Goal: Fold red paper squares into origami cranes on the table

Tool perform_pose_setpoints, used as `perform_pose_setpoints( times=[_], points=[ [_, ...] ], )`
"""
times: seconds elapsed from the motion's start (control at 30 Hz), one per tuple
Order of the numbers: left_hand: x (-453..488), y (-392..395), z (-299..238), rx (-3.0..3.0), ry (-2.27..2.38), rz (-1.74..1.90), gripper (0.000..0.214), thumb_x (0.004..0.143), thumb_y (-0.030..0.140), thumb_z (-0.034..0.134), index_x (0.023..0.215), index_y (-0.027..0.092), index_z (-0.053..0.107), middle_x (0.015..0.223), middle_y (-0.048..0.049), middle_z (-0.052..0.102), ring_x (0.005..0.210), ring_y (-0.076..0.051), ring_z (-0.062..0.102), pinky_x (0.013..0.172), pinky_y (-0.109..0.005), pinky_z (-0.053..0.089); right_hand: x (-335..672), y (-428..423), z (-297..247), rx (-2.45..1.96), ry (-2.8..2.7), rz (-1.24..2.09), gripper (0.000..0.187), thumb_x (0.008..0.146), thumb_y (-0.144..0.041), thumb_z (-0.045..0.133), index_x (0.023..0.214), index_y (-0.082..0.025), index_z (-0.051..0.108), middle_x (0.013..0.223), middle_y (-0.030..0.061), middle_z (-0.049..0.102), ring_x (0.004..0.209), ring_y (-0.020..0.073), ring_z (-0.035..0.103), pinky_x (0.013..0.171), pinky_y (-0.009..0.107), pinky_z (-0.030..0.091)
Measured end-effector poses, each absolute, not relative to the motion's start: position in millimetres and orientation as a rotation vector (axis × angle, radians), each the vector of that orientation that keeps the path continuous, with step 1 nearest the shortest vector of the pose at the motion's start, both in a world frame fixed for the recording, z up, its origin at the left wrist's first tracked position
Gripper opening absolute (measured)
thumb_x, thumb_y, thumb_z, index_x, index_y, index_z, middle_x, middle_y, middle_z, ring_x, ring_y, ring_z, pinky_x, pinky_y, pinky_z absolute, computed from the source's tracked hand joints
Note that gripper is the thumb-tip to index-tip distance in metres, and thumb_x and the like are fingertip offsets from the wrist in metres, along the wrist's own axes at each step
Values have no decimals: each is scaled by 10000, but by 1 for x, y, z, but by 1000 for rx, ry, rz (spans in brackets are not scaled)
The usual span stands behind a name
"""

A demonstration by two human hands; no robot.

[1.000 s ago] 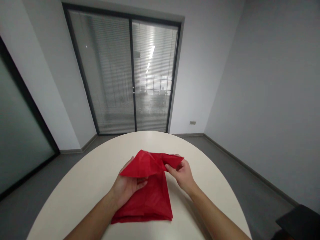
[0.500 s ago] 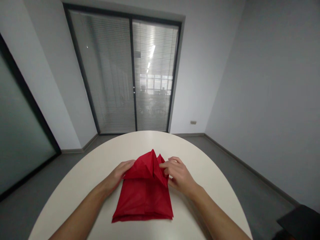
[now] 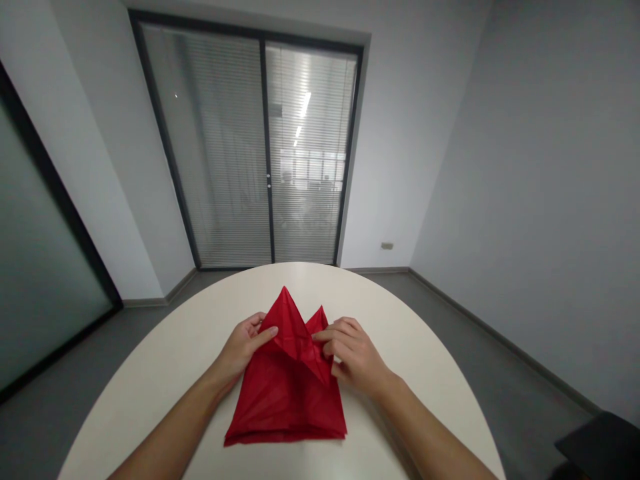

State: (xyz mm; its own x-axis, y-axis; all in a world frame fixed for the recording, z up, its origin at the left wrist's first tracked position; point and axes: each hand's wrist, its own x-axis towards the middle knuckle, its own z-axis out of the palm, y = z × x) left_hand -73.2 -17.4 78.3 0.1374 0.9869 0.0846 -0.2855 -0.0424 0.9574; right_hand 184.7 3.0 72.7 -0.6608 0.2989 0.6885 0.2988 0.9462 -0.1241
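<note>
A red bag (image 3: 293,400) of thin, creased fabric lies on the round table, its lower edge towards me and its upper part raised in two peaks. My left hand (image 3: 247,343) grips the upper left side, with the thumb on the front and the fingers partly hidden behind it. On the upper right, my right hand (image 3: 350,350) pinches the fabric beside the smaller peak. Its fingertips are partly tucked into the folds there. A flap of fabric slants down between the two hands.
The cream-coloured round table (image 3: 415,380) fills the lower view. Beyond it stands a glass partition with blinds (image 3: 310,200). A dark, flat-topped object (image 3: 600,443) shows at the lower right, near the floor.
My left hand has brought its thumb over the front of the bag. The left peak has risen and shifted left, opening away from the right peak. My right hand has barely moved.
</note>
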Motion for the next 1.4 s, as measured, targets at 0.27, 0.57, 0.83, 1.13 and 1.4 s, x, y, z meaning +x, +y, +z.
perform_pose_setpoints(
  times=[0.27, 0.57, 0.83, 1.13, 1.4],
  points=[
    [-75, -12, 71, 1089, 814, 1343, 376, 735, 342, 829, 1006, 148, 654, 934, -84, 768, 721, -202, 724, 706, -303, 562, 175, -2, 75, -479, -2037, 196, 212, 809, -87, 618, 807, -245, 477, 976, 35, 745, 834, 201, 622, 796, 387, 416],
    [-74, -13, 73, 1033, 773, 1373, 318, 763, 310, 806, 1000, 155, 662, 935, -65, 773, 774, -201, 731, 752, -300, 570, 171, -5, 73, -561, -1831, 372, 252, 841, -118, 645, 766, -237, 436, 891, 22, 727, 785, 186, 607, 758, 350, 439],
    [-74, -15, 75, 987, 688, 1386, 406, 752, 274, 804, 1108, 151, 653, 1013, -98, 770, 892, -259, 735, 862, -394, 567, 173, -5, 66, -705, -1686, 615, 155, 863, -281, 704, 806, -211, 578, 763, 7, 626, 719, 164, 591, 685, 294, 476],
    [-87, -12, 78, 1253, 944, 1515, 218, 715, 281, 811, 879, 168, 721, 904, -69, 758, 862, -227, 700, 839, -339, 525, 176, -6, 78, -495, -1675, 651, 154, 850, -225, 728, 779, -220, 592, 852, 44, 717, 756, 174, 663, 702, 305, 514],
    [-123, 2, 80, 1597, 1035, 1278, 91, 638, 221, 776, 656, 184, 695, 866, -81, 749, 849, -233, 682, 821, -333, 506, 186, 2, 83, -402, -2197, 615, 179, 770, -38, 692, 785, -214, 660, 868, 27, 730, 834, 166, 670, 812, 312, 505]
  ],
)
